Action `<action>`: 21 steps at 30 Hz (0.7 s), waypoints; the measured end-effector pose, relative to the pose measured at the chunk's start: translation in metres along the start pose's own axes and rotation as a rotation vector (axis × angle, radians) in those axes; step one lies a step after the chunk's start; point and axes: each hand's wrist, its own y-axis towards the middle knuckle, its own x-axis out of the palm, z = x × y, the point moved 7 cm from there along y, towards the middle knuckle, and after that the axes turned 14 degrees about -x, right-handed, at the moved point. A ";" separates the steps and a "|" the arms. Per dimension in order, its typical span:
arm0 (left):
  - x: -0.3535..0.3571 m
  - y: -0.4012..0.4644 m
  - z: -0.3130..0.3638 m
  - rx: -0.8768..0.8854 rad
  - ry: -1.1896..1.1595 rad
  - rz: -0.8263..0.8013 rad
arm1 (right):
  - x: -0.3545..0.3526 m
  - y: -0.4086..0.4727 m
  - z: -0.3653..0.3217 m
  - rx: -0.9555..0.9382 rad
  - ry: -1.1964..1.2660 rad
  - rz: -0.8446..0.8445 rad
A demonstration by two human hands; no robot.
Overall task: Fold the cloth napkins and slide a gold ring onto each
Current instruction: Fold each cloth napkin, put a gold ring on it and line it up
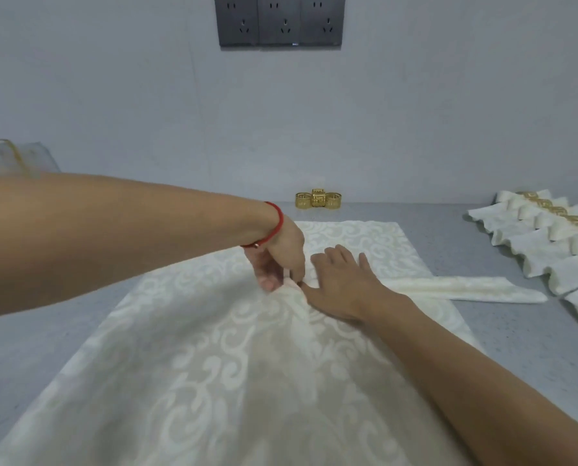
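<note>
Well out to the right of the hands lay a row of ringed napkins [549,243], done. The left hand [280,260] pinched a pleat in the spread napkin [213,364], the right hand [344,280] flat beside it. Beyond them waited spare gold rings [318,199] and one folded strip [465,289], unringed by my reckoning.
</note>
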 end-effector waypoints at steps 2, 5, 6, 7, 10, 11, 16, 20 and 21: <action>-0.002 -0.002 -0.008 0.067 -0.134 -0.039 | 0.006 0.002 0.003 -0.006 -0.001 -0.052; 0.000 -0.006 -0.019 0.253 -0.205 -0.020 | 0.010 0.004 0.006 -0.011 0.004 -0.064; 0.000 -0.007 -0.023 0.322 -0.220 0.012 | 0.011 0.004 0.007 -0.009 0.029 -0.063; 0.001 -0.008 -0.027 0.375 -0.243 0.038 | 0.012 0.004 0.007 -0.008 0.045 -0.060; 0.004 -0.008 -0.040 0.466 -0.319 0.131 | 0.011 0.002 0.008 0.007 0.076 -0.031; 0.007 -0.007 -0.042 0.496 -0.337 0.152 | 0.011 0.001 0.007 0.003 0.079 -0.039; 0.016 0.002 -0.044 0.603 -0.452 0.168 | 0.007 0.003 0.010 -0.027 0.211 -0.035; 0.017 0.007 -0.047 0.679 -0.540 0.218 | -0.021 -0.006 0.030 -0.058 0.502 0.152; 0.018 0.008 -0.047 0.698 -0.561 0.235 | -0.028 -0.011 0.036 -0.063 0.452 0.171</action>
